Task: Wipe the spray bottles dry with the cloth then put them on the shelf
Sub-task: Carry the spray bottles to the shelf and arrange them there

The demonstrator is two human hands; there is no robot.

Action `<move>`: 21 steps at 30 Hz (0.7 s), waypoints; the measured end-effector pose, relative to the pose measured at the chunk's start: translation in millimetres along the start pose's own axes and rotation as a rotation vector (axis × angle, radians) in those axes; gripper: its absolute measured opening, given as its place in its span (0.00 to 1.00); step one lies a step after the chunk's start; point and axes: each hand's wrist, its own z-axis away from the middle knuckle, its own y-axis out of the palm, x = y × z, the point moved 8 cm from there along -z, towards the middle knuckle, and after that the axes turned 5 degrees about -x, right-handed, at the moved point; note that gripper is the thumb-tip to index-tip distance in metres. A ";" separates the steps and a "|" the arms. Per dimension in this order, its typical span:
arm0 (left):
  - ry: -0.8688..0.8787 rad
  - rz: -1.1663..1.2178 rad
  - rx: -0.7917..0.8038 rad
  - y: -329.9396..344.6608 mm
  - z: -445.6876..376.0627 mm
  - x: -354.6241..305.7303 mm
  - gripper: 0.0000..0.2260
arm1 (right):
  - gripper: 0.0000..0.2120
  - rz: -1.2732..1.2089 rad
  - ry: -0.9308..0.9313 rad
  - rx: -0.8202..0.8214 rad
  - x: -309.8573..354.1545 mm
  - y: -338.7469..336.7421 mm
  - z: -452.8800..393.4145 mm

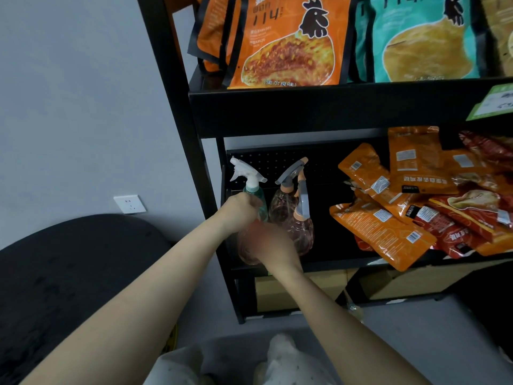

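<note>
A teal spray bottle [256, 200] with a white trigger head stands at the left end of the black shelf's middle tier [333, 263]. My left hand [240, 208] is closed around its body. Just below, my right hand [268, 243], blurred, grips a pink see-through bottle [245, 247] at the shelf's front edge. Its head is hidden. Two more pink bottles with grey-and-orange trigger heads [291, 215] stand close to the right, touching each other. I cannot pick out a cloth for certain; pale fabric [283, 357] lies at the bottom edge.
Orange and red snack packets [402, 207] are heaped on the right of the same tier. Large orange [288, 43] and teal bags fill the tier above. A black upright post [177, 107] frames the left side. A dark round seat [69, 273] and a wall socket [129, 204] are on the left.
</note>
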 end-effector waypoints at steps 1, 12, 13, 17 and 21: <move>0.002 -0.009 -0.002 -0.1 0.1 -0.1 0.18 | 0.33 0.012 0.002 0.004 0.6 0.2 0.2; 0.024 -0.112 -0.024 2.1 3.7 -4.1 0.16 | 0.35 0.083 -0.048 0.103 -2.7 -4.5 9.8; 0.019 -0.124 -0.026 3.5 4.4 -4.1 0.16 | 0.34 0.090 -0.054 0.097 -2.0 -6.0 10.2; 0.023 -0.151 -0.044 6.2 5.1 -7.1 0.15 | 0.29 0.076 -0.068 0.075 0.9 -9.6 8.4; 0.029 -0.193 -0.043 7.2 4.5 -9.4 0.15 | 0.29 0.070 -0.059 0.089 -0.5 -9.3 7.1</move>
